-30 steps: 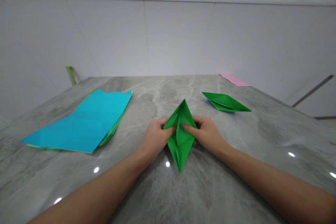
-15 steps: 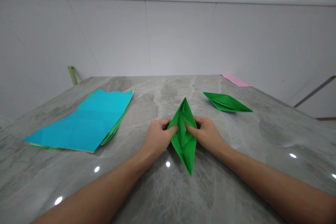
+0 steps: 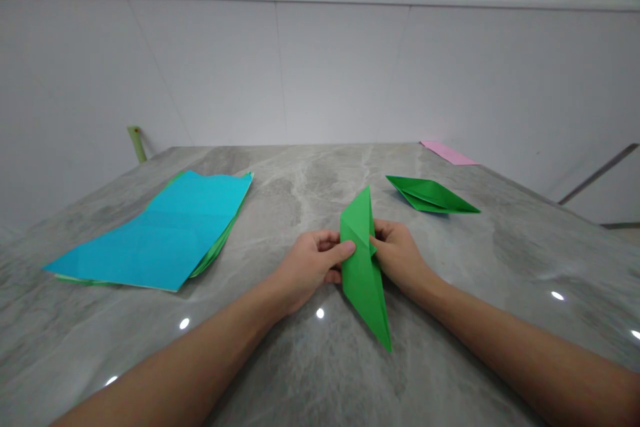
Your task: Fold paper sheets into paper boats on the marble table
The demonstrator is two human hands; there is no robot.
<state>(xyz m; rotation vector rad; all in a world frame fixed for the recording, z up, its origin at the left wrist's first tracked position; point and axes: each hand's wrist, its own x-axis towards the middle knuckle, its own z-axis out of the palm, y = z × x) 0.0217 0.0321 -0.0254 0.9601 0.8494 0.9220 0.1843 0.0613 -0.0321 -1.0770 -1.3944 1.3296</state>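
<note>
A folded green paper shape (image 3: pixel 364 267), long and pointed at both ends, stands on edge above the grey marble table (image 3: pixel 320 360). My left hand (image 3: pixel 310 267) pinches its left side, thumb pressed on the paper's face. My right hand (image 3: pixel 397 255) grips its right side, with the fingers partly hidden behind the paper. A second folded green paper shape (image 3: pixel 430 195) lies flat on the table to the right, beyond my hands.
A stack of sheets with a blue sheet (image 3: pixel 160 230) on top and green ones beneath lies at the left. A pink sheet (image 3: pixel 449 152) rests at the far right corner. A white wall rises behind the table. A green stick (image 3: pixel 134 141) leans at the far left.
The green paper shape has closed flatter and turned, its lower tip swinging right and towards me. Both hands kept hold, and the left thumb now lies on its face.
</note>
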